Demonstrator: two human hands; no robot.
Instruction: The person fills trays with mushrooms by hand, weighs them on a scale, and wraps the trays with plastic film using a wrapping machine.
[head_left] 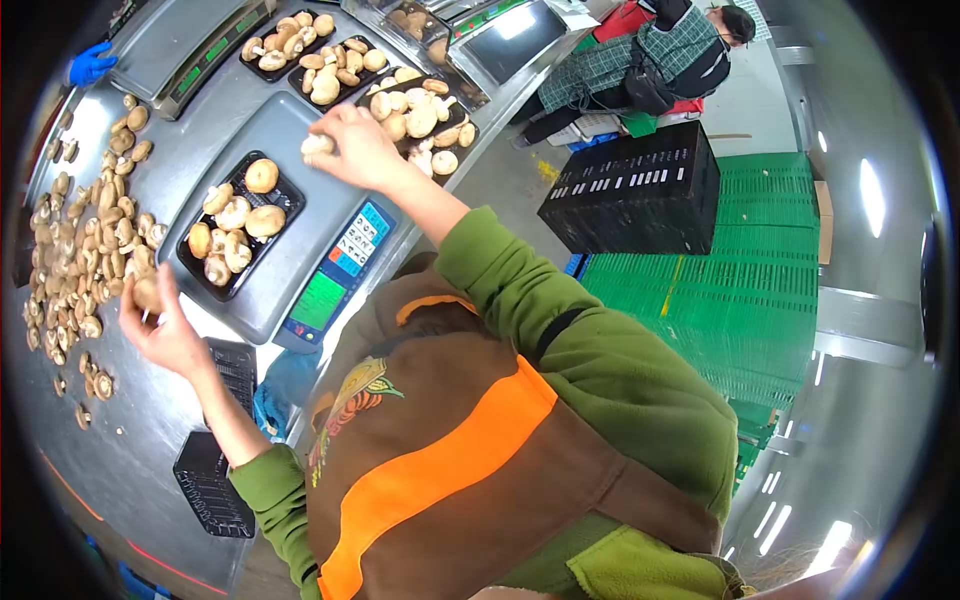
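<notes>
My left hand (168,328) is closed around a brown mushroom (147,293) at the edge of the loose mushroom pile (100,230). Between thumb and fingers, my right hand (362,150) pinches a pale mushroom (318,145) above the far right side of the grey scale platform (300,185). On that platform lies a black plastic tray (283,187) holding several mushrooms, caps and stems facing different ways. The scale's panel (340,262) has a lit green display, with digits I cannot read. Beyond my right hand sit filled trays, one with a large pale mushroom (422,118).
Black trays (215,490) lie by my left forearm, near a blue cloth (275,395). Another scale (205,55) stands at the back, beside a blue-gloved hand (92,65) of another person. A black crate (632,190) and green crates (740,290) stand right. One co-worker (640,65) bends over there.
</notes>
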